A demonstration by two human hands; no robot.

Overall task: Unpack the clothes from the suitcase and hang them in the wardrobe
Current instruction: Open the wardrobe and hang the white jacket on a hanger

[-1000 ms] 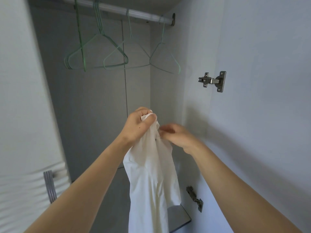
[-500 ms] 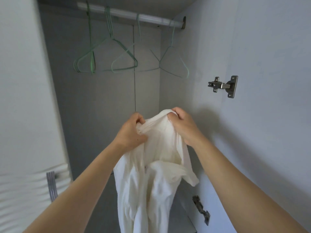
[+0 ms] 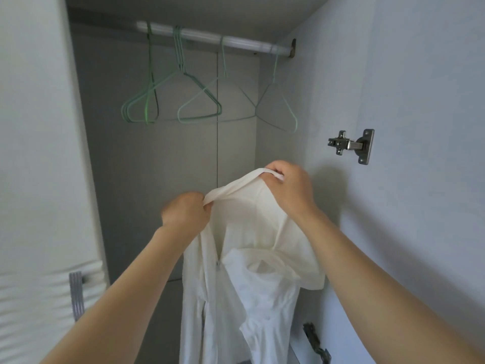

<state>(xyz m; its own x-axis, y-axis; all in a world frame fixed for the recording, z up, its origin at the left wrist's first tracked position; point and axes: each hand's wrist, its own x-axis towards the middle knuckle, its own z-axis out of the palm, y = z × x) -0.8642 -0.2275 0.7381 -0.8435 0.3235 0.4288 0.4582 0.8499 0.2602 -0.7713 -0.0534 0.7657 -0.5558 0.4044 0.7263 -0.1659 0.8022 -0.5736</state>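
Note:
A white garment with a front zip hangs in front of me inside the open wardrobe. My left hand pinches its top edge on the left. My right hand grips the same edge higher up on the right, so the band stretches between both hands. Above, a white rail crosses the wardrobe. Several empty green wire hangers hang from it; the nearest one is at the right end, above my right hand.
The wardrobe's right side panel carries a metal hinge, with a second hinge low down. A white door with a ribbed metal handle stands at the left. The grey back wall is behind the garment.
The garment was bunched in my left hand; my right hand took its top edge and both hands pulled apart, spreading it open. The view has tilted down a little.

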